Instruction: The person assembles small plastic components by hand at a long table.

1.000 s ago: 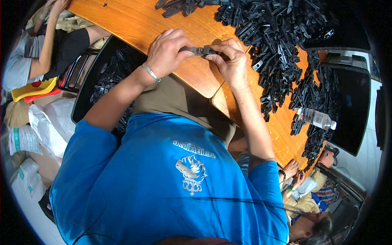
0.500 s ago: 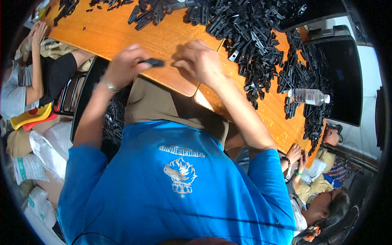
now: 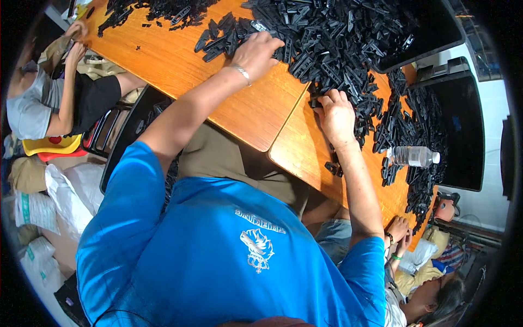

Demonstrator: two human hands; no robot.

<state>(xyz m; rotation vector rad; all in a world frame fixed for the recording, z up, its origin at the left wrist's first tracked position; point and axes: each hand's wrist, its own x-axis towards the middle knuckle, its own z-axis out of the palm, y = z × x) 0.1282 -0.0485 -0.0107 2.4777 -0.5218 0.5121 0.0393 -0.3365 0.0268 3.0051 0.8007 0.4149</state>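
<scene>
My left hand (image 3: 256,54) reaches to the near edge of a big heap of black plastic clips (image 3: 327,41). Its thumb and forefinger stand apart there, with dark pieces just beyond them. Lower down on the right, my right hand (image 3: 336,117) is bent at the heap's edge, its fingers closed over a black clip (image 3: 315,102) that shows only partly by the fingertips. A lone black piece (image 3: 333,169) lies on the orange wooden table (image 3: 245,109), left of my right forearm.
A clear plastic bottle (image 3: 413,156) lies on the clips at right, near dark bins (image 3: 463,125). Smaller black parts (image 3: 117,16) lie at the far left. One person's hands (image 3: 76,41) are at left, another's (image 3: 400,231) at lower right. A dark bin (image 3: 128,131) stands beside my lap.
My left hand has moved right and away from me to the heap; the black piece it held no longer shows in it. My right hand has moved right and nearer, onto the heap's edge.
</scene>
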